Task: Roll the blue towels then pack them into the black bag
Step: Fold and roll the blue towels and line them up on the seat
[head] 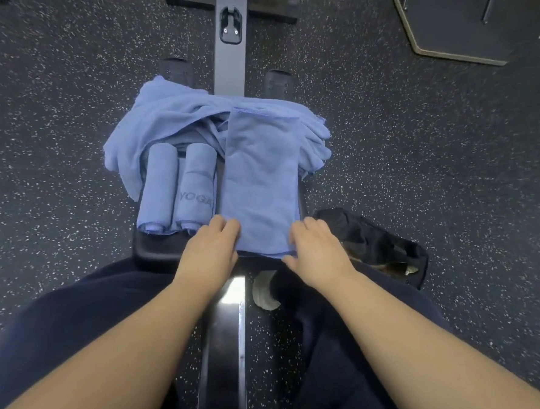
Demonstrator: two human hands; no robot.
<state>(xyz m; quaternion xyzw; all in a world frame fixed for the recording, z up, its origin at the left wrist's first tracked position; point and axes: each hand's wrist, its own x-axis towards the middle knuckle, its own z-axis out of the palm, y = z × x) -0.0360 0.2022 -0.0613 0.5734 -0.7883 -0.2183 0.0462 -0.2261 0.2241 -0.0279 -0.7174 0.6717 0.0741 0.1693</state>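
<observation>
At the folded towel's (pixel 259 186) near edge, left hand (pixel 211 249) and right hand (pixel 315 249) pinch its corners.

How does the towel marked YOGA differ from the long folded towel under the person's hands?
The YOGA towel is rolled into a tight cylinder; the folded towel lies flat as a long strip. Grey lettering shows on the YOGA towel, none on the folded towel. No hand touches the YOGA towel, while the left hand and right hand touch the folded towel's near end. Both are blue and lie lengthwise on the black bench.
</observation>
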